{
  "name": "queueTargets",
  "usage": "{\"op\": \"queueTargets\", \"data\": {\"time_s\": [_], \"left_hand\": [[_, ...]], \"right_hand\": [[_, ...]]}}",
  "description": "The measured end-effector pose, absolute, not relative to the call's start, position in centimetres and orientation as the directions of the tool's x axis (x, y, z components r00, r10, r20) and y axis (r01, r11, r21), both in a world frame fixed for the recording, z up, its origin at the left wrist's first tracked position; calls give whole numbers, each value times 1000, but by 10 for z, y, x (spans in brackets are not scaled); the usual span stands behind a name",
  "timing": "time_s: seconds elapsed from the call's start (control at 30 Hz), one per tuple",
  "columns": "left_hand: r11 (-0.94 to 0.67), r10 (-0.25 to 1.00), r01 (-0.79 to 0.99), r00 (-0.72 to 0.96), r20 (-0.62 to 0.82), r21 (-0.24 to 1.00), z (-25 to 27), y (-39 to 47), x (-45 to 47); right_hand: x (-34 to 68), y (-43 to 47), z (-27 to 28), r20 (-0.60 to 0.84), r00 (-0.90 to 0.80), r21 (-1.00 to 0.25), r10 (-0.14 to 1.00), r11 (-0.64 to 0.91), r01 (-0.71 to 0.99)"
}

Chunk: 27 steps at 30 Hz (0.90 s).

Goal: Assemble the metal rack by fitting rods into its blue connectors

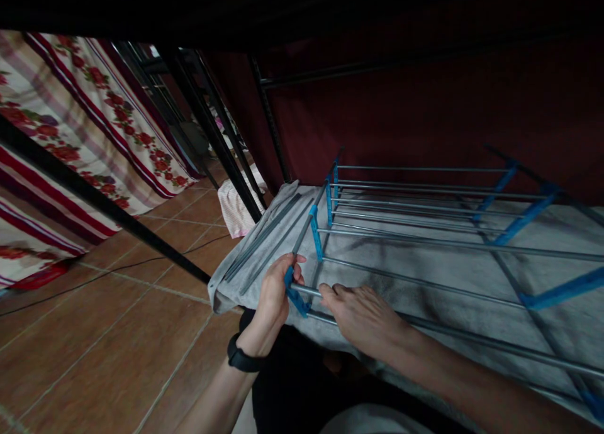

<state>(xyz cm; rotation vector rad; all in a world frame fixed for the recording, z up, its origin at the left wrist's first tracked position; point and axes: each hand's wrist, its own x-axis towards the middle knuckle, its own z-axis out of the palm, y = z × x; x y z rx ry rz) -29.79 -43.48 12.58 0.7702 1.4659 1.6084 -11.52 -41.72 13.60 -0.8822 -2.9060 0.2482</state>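
A rack of grey metal tubes (425,239) and blue plastic connectors (315,233) lies on a grey blanket in front of me. My left hand (278,289) is closed around the blue connector (295,295) at the rack's near left corner. Close beside it, my right hand (356,311) grips a metal tube (306,290) whose end meets that connector. Whether the tube is fully seated in it I cannot tell. Part of the connector is hidden by my left fingers. On the right, more blue connectors (561,289) join the tubes at their far ends.
Several loose metal tubes (264,236) lie on the grey blanket (221,289), left of the rack. Black frame posts (214,132) rise at the left, and a dark bar (108,204) slants across the tiled floor (117,333). A floral curtain (89,126) hangs beyond.
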Motion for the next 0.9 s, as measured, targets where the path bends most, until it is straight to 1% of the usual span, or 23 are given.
{"op": "queueTargets", "data": {"time_s": [0.1,0.23,0.37,0.47,0.53,0.63,0.7,0.73,0.8,0.9], "left_hand": [[3,852,-164,-516,-88,986,126,-435,-296],[-5,847,-143,-526,-72,990,126,-437,-296],[6,855,-113,-515,-64,994,122,-436,-299],[16,866,-109,-495,-69,994,120,-436,-300],[43,883,-133,-459,-100,990,122,-437,-303],[141,921,-248,-323,-219,958,126,-440,-313],[200,924,-311,-256,-285,929,129,-438,-326],[211,917,-324,-261,-302,922,129,-434,-333],[202,893,-313,-330,-305,928,128,-419,-347],[165,864,-231,-435,-254,959,125,-379,-360]], "right_hand": [[-117,-417,136,19,-823,-249,568,799,547],[-120,-414,133,25,-807,-328,590,768,551],[-123,-411,132,12,-808,-362,589,756,546],[-124,-411,132,-14,-799,-363,601,742,564],[-123,-411,134,-32,-798,-363,601,737,570],[-120,-406,144,-44,-821,-403,569,742,536],[-117,-396,154,-23,-829,-446,559,736,509],[-115,-388,159,-2,-822,-454,570,732,508],[-112,-366,165,61,-788,-418,612,733,537],[-113,-321,162,149,-721,-247,677,731,636]]}}
